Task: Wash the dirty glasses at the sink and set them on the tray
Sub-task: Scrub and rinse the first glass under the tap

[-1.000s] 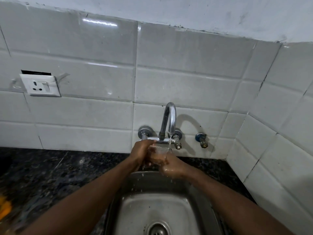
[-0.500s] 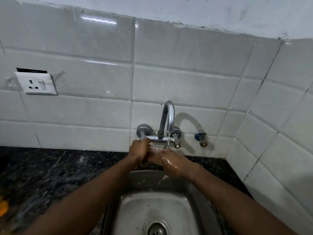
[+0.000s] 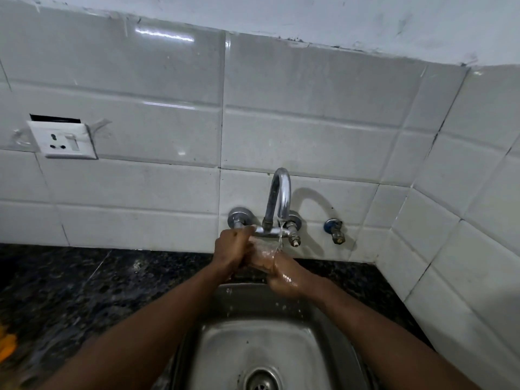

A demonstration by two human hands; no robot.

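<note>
Head view catches rinsing: left hand [image 3: 233, 249] and right hand [image 3: 282, 277] both curl round the glass [image 3: 260, 256] under the running tap [image 3: 280, 192] over the sink [image 3: 253, 347]; next, probably, a careful wet-handed carry to the unseen tray.

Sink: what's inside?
In the sink only the drain and water drops show. The forearms cover its side walls, its near end is out of frame, so glasses there can't be ruled out.
</note>
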